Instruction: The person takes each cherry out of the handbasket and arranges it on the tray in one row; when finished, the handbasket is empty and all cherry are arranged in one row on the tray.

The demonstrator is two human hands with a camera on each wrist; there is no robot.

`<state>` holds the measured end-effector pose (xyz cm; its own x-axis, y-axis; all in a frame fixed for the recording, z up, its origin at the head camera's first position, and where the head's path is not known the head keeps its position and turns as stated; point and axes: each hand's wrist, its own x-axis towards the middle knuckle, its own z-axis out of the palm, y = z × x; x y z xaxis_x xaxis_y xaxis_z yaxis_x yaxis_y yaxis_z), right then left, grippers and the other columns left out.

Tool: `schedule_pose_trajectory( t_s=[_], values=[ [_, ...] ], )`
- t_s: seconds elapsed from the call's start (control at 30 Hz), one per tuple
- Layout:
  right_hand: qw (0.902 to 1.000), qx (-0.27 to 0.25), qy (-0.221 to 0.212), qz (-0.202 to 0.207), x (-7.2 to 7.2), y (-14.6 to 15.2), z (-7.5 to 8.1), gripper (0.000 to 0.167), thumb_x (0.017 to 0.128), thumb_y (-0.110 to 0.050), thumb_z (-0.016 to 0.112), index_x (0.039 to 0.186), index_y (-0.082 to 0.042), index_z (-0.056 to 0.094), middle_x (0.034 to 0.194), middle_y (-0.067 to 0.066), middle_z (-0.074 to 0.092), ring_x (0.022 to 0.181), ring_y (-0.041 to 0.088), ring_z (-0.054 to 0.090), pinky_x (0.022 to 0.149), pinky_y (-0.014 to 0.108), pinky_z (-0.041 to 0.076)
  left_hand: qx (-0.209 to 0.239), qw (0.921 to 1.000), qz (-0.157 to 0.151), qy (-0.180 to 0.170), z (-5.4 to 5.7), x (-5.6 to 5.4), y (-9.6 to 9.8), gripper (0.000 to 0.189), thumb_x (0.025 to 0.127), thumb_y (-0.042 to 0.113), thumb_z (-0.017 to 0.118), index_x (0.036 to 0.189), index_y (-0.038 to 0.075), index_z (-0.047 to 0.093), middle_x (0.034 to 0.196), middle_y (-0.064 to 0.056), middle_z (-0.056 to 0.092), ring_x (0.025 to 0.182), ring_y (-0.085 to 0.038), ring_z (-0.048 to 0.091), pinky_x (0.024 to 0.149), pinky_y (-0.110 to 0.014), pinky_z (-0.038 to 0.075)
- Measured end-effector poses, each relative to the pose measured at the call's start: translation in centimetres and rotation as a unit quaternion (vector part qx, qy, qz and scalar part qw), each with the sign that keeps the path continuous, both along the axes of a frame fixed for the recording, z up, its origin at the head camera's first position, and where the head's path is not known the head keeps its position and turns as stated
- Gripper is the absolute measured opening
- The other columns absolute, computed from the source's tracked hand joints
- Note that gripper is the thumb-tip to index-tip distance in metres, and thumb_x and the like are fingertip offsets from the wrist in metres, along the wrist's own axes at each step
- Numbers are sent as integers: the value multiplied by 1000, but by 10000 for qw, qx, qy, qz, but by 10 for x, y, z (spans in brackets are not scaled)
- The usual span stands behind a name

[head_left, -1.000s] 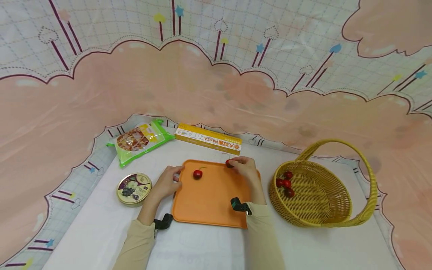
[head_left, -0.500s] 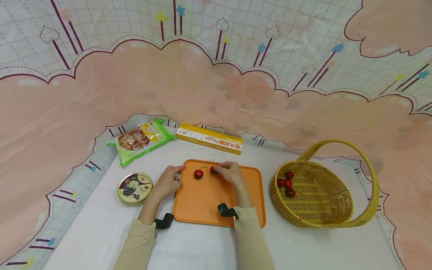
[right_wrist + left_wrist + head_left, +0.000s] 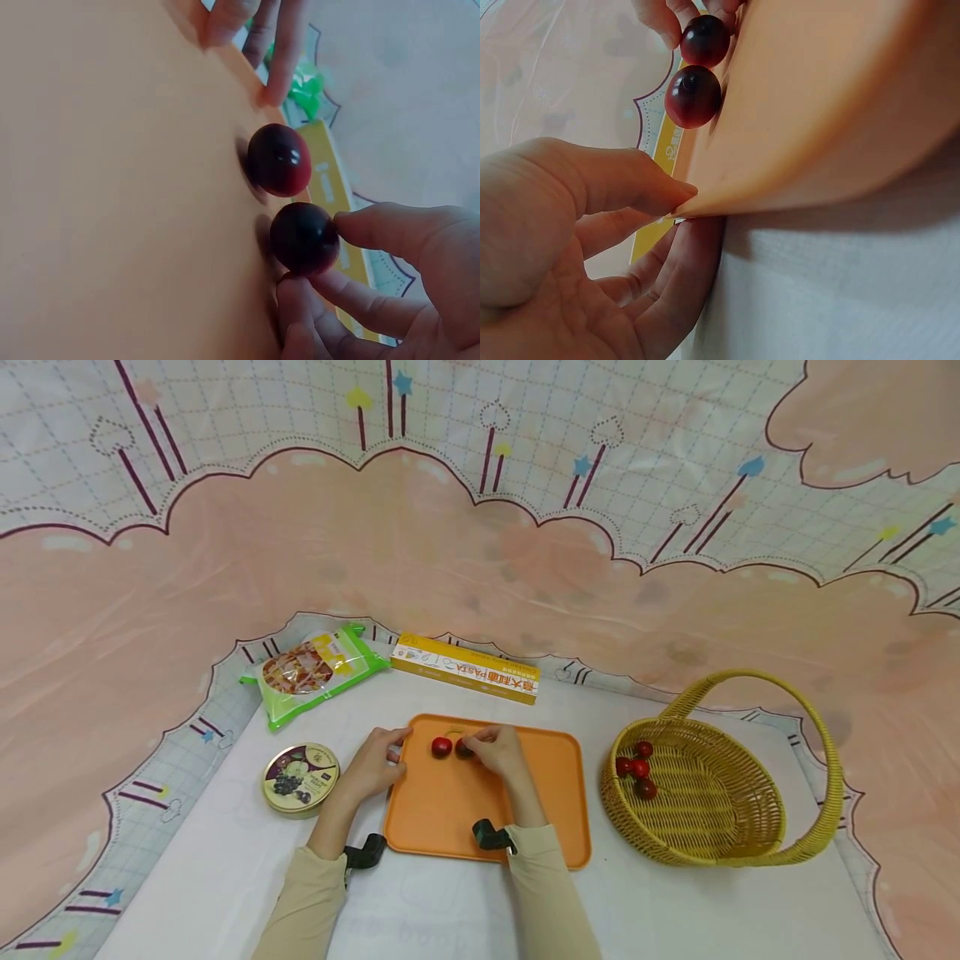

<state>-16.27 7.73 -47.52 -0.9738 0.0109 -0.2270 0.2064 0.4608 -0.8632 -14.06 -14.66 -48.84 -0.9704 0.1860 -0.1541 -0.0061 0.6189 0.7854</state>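
Note:
An orange rectangular tray (image 3: 442, 814) lies on the white table, and my left hand (image 3: 373, 767) grips its left rim between thumb and fingers. On the tray's far left part sits a red cherry (image 3: 441, 747) with a thin stem. Just right of it, my right hand (image 3: 498, 752) pinches a second, darker cherry (image 3: 304, 238) between thumb and fingers, low over the tray surface. In the left wrist view, the tray cherry (image 3: 693, 97) and the held one are side by side, nearly touching.
A wicker basket (image 3: 772, 806) with a tall handle stands at right, several cherries (image 3: 640, 768) inside its left end. Behind the tray lies a yellow pasta box (image 3: 465, 668); a green-edged food bag (image 3: 318, 672) is at back left. A round tin (image 3: 300, 778) sits left of my left hand.
My right hand has carried the pinched cherry leftward from the tray's far right corner to beside the other cherry. My left hand has stayed on the tray's rim.

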Motion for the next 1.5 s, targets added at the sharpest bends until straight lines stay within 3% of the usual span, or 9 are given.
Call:
schedule_pose_trajectory(
  t_s=[0.47,0.6,0.83,1.0,1.1,1.17,1.27,1.37,1.5],
  values=[
    [9999,101,49,-115,-3,20,7,25,89,-17,71,97,7,72,79,15,70,65,21,64,59,26,50,-91,9999,-43,68,0,1,1,61,83,-3,63,142,-4,48,122,-22,49,91,-24,55,76,-33,50],
    [9994,116,57,-324,-5,39,20,27,90,-17,69,101,7,71,84,20,71,71,29,68,62,30,54,-81,9999,-43,95,-2,1,0,62,82,-3,63,142,-5,48,122,-22,49,91,-25,56,77,-34,51],
    [9963,192,-51,-837,-7,95,55,36,94,-25,64,115,5,67,105,24,68,97,39,65,75,37,54,-43,9999,-51,152,-3,1,-1,62,82,-3,63,141,-6,47,123,-24,48,91,-25,57,77,-34,52],
    [9933,-24,8,-1156,-1,142,77,45,96,-28,61,124,7,61,118,29,64,86,22,69,77,32,54,-76,9998,-81,149,-1,0,-1,62,81,-3,63,141,-5,47,121,-23,48,90,-25,56,77,-35,51],
    [9913,-121,32,-1307,3,171,85,49,97,-29,60,128,9,58,107,22,68,77,6,66,73,26,54,-82,9997,-120,198,-1,0,-1,62,81,-3,63,141,-6,48,120,-23,49,90,-25,56,77,-35,50],
    [9909,-98,-76,-1339,6,189,88,53,98,-31,57,131,10,54,108,19,69,79,4,65,72,24,54,-74,9997,-124,207,-1,-1,0,61,81,-3,63,141,-6,48,120,-23,49,90,-25,56,77,-35,50],
    [9916,8,-353,-1243,13,209,90,60,99,-34,53,139,10,46,121,23,64,97,16,67,86,31,53,-79,9997,-118,188,-1,-1,0,61,82,-3,63,141,-5,48,119,-23,49,90,-24,56,77,-35,50],
    [9921,162,-614,-1086,20,226,86,63,101,-32,48,144,13,38,140,31,48,119,33,59,97,41,49,-102,9997,-132,193,-1,-1,0,61,82,-3,63,141,-5,48,120,-23,49,90,-24,55,77,-35,49],
    [9906,531,-847,-937,26,242,77,56,100,-22,49,138,19,41,132,35,52,112,38,61,94,45,50,-113,9996,-145,228,-1,-1,0,61,82,-3,63,141,-5,48,120,-23,49,90,-24,56,77,-34,49]
  ],
)
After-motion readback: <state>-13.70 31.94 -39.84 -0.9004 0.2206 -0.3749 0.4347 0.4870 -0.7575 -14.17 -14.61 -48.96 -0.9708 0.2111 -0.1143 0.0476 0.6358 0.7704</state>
